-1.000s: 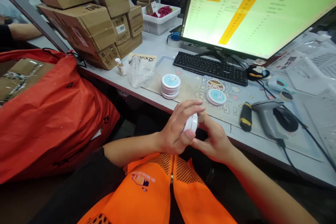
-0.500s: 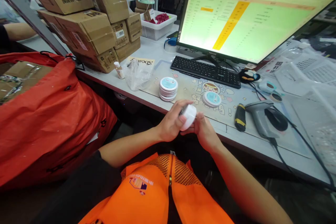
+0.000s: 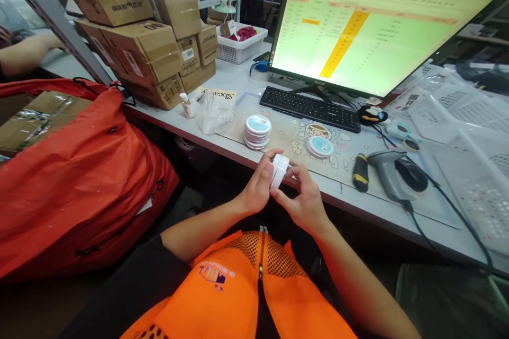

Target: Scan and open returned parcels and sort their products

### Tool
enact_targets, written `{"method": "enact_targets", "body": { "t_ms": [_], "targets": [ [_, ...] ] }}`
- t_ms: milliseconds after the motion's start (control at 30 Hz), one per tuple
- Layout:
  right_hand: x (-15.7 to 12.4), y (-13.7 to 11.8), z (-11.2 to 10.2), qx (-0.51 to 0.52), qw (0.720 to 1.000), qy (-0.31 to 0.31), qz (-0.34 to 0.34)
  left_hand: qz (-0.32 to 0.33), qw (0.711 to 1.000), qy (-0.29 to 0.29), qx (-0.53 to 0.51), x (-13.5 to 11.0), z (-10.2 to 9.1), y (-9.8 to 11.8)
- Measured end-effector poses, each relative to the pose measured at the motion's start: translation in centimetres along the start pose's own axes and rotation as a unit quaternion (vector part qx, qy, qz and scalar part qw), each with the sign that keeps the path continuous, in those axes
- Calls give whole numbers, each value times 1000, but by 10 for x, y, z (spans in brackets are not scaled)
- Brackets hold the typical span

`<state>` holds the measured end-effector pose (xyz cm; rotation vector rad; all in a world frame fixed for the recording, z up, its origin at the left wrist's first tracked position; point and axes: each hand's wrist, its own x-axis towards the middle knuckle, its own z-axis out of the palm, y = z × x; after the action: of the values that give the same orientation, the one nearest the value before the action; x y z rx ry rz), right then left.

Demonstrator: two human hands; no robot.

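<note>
A small round white tin stands on edge between both hands, just in front of the desk's near edge. My left hand curls round its left side. My right hand pinches its right side with fingers and thumb. On the desk mat behind, a stack of like tins with pale blue lids stands to the left. A lower pile of such tins lies to the right.
Keyboard and large monitor sit behind the tins. A barcode scanner, a black-and-yellow tool and a mouse lie right. Cardboard boxes, a crumpled clear bag and an orange sack are left. Another person's arm shows far left.
Both hands have risen slightly toward the desk edge and turned the white tin from showing its flat face to standing on its edge. The camera has tilted up a little.
</note>
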<state>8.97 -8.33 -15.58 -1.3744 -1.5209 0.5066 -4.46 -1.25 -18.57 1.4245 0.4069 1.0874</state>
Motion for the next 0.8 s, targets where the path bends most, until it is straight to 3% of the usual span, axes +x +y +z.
{"method": "enact_targets", "body": {
  "t_ms": [133, 233, 367, 467, 533, 600, 700, 767, 800],
  "targets": [
    [-6, -3, -4, 24, 999, -38, -2, 47, 997, -26, 57, -6, -1, 5],
    [-10, 0, -2, 113, 992, -13, 54, 184, 969, -46, 161, -5, -1, 6],
    [-16, 4, 5, 295, 931, 43, 209, 357, 883, -115, 283, 3, -1, 5],
    [-22, 9, 9, 363, 886, 5, 289, 391, 847, -183, 309, 6, -1, 6],
    [-28, 14, 4, 373, 879, -15, 297, 393, 835, -207, 324, 10, -3, 10],
    [-32, 20, -13, 344, 893, -54, 284, 379, 838, -203, 337, 20, -13, 19],
    [-36, 25, -70, 204, 944, -67, 250, 310, 863, -126, 377, 56, -40, 39],
    [-37, 27, -123, 78, 967, 38, 238, 257, 864, -68, 428, 91, -61, 47],
    [-37, 29, -151, 13, 964, 105, 242, 241, 856, -55, 454, 110, -70, 47]
  ]
}}
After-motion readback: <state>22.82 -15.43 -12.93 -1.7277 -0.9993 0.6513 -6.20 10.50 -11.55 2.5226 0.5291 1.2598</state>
